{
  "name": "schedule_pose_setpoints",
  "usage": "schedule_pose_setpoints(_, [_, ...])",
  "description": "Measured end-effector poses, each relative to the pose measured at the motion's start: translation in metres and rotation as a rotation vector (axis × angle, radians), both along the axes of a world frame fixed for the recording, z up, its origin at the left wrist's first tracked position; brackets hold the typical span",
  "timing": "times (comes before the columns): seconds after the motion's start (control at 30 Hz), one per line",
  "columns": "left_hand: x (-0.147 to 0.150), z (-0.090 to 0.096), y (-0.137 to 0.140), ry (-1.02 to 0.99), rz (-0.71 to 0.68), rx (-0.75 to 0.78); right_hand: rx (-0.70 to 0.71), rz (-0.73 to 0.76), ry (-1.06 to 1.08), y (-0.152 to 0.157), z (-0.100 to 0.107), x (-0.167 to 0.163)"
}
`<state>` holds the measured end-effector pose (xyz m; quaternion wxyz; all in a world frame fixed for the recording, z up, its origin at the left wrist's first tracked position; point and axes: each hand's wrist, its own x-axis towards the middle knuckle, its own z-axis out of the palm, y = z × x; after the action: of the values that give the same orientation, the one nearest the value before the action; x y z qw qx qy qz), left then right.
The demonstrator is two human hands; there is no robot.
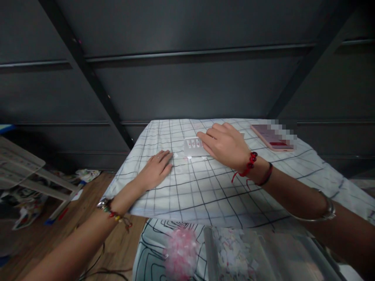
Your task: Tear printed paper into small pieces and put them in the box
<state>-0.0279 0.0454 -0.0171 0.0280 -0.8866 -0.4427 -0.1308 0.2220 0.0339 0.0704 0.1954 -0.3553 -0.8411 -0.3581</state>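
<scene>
My left hand rests palm down on the white checked cloth, its fingers stretched out and a thin ring on one of them. Right of it lies a flat silver-grey card with a row of small white pieces along its upper part. My right hand is over the card's right side and covers much of it. Its fingers are bent and close together, with the fingertips near the small pieces. Whatever the fingertips may hold is too small or hidden to make out. Tiny pale bits lie by the card's lower edge.
A phone in a pink case lies at the table's right. In front of the table are a pink translucent bundle and a clear plastic box with many small packets. A dark panelled wall stands behind; white furniture is at left.
</scene>
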Motion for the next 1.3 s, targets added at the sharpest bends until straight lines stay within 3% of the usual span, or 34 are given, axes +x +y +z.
schedule_pose_setpoints(0.2, [0.002, 0.001, -0.002, -0.001, 0.025, -0.018, 0.050, 0.092, -0.024, -0.010, 0.004, 0.002])
schedule_pose_setpoints(0.37, [0.001, -0.001, -0.001, -0.012, 0.029, -0.001, 0.098, 0.059, -0.013, -0.011, 0.009, 0.000])
schedule_pose_setpoints(0.9, [0.001, -0.001, -0.002, -0.031, 0.018, 0.034, 0.035, -0.022, -0.066, -0.004, 0.009, -0.018])
schedule_pose_setpoints(1.3, [0.002, 0.000, -0.002, -0.043, 0.020, 0.024, 0.050, 0.073, -0.056, -0.010, 0.015, -0.022])
